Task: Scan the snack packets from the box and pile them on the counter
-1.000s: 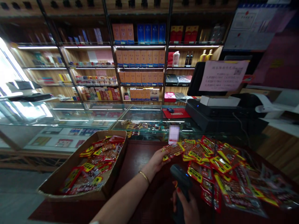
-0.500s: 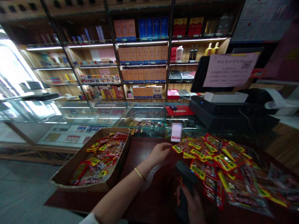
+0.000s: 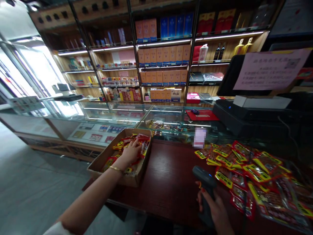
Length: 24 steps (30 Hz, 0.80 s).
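My left hand [image 3: 131, 152] reaches into an open cardboard box [image 3: 134, 180], its fingers spread over the snack packets [image 3: 120, 144] inside. Those packets are red and yellow with clear windows. Whether the fingertips press on one I cannot tell. My right hand [image 3: 217, 209] is wrapped round the handle of a dark barcode scanner [image 3: 204, 177], its head tipped up to the left above the brown table. Beside the scanner, to the right, lies a loose heap of similar packets [image 3: 255, 172].
The dark red-brown table [image 3: 168, 163] borders a glass display counter [image 3: 168, 114]. A monitor with a paper notice [image 3: 271, 70] stands at the right on a black cash drawer [image 3: 246, 114]. A red mat [image 3: 202, 115] lies on the glass. Lit shelves with boxed bottles [image 3: 163, 55] line the back.
My left hand has moved left from the edge of the packet heap into the cardboard box. My right hand still holds the barcode scanner. The view has turned to the left.
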### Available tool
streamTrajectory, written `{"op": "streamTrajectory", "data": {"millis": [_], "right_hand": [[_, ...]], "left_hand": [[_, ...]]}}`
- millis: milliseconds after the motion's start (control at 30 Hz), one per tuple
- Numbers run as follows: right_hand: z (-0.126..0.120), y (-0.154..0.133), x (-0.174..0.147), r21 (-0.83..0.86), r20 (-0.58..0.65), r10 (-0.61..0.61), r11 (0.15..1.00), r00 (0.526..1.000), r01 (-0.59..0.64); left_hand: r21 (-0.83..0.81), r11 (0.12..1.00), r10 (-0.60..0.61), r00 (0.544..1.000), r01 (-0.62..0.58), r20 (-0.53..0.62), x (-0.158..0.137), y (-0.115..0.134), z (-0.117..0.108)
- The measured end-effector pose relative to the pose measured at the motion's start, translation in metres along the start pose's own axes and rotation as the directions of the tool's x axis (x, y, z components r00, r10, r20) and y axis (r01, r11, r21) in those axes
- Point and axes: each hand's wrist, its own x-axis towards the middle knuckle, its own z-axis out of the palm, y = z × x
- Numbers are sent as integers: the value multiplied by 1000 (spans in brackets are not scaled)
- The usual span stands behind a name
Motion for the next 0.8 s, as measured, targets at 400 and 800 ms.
{"op": "streamTrajectory", "data": {"millis": [400,800], "right_hand": [[5,-12,-2,-9,20,3,1000,1000,-3],[4,-11,2,-21,4,21,1000,1000,-21]], "left_hand": [[18,1000,-21,1000,21,18,-18,2,-20],[-699,712,-520,723,73,-454,-48,62,-50]]}}
